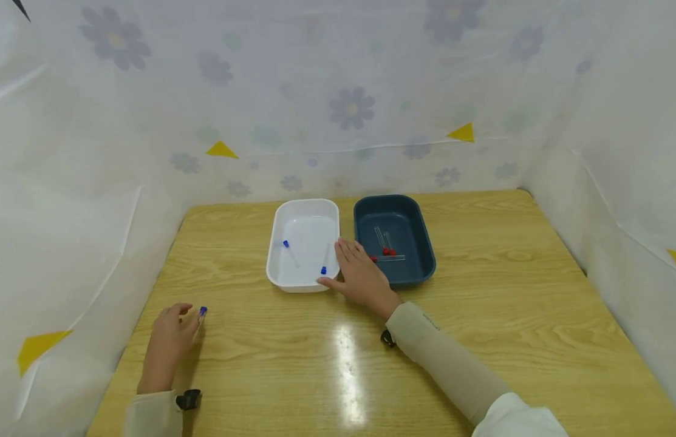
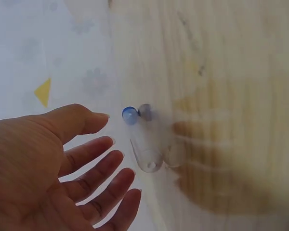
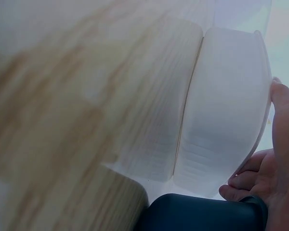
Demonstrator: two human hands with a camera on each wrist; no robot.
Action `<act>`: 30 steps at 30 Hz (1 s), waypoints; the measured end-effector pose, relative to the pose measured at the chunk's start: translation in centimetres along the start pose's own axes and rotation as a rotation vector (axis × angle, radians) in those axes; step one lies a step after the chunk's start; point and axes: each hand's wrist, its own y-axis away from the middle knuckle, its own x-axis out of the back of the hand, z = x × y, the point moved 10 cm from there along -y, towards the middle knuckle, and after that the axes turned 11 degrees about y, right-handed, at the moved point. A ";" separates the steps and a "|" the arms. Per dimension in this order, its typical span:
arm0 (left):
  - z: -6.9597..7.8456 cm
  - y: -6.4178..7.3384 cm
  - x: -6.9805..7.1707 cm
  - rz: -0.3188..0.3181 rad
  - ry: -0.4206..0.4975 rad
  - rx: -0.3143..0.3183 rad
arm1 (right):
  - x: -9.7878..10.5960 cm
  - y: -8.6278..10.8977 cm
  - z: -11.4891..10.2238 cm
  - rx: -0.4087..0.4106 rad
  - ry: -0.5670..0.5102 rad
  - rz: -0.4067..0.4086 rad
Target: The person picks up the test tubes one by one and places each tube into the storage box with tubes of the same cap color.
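Note:
My left hand [image 1: 170,340] hovers over the left of the table beside a clear test tube with a blue cap [image 1: 203,311]. In the left wrist view, the fingers [image 2: 108,166] are spread and relaxed, apart from the tube [image 2: 147,154] that lies on the wood. My right hand [image 1: 365,276] rests with fairly straight fingers on the near right corner of a white tray [image 1: 302,287], the thumb along its front rim. Two blue-capped tubes [image 1: 324,271] lie in that tray. Seen from the right wrist, the hand touches the tray's rim [image 3: 267,103].
A dark blue tray [image 1: 428,255] stands right of the white one and holds three red-capped tubes [image 1: 391,258]. Both sit toward the back of the wooden table [image 1: 507,291]. Flowered white sheeting [image 1: 316,91] encloses the back and sides.

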 end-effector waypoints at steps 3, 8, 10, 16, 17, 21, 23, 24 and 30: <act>-0.6 0.0 -0.4 -0.038 -0.016 0.025 | 0.0 0.0 0.0 0.003 0.002 0.006; -1.5 -0.1 -1.4 -0.129 0.013 0.077 | 0.1 0.0 -0.1 0.014 -0.002 -0.004; -1.7 -0.1 -1.6 -0.146 0.023 0.089 | 0.2 0.1 -0.1 0.015 -0.002 -0.008; -1.7 -0.4 -1.8 -0.153 0.017 0.106 | 0.2 0.2 -0.1 0.019 0.002 0.003; -1.7 -0.4 -1.8 -0.151 0.011 0.108 | 0.2 0.2 -0.1 0.019 0.001 0.004; -1.8 -0.5 -1.8 -0.139 -0.002 0.112 | 0.1 0.1 0.0 0.010 -0.007 0.004; -2.0 -0.6 -1.9 -0.135 -0.004 0.113 | 0.1 0.1 0.0 0.005 -0.010 0.007; -2.1 -0.7 -2.0 -0.136 0.000 0.114 | 0.1 0.1 0.1 0.003 -0.010 0.006; -1.9 -0.7 -2.1 -0.139 0.020 0.115 | 0.1 0.1 0.1 0.006 -0.007 0.001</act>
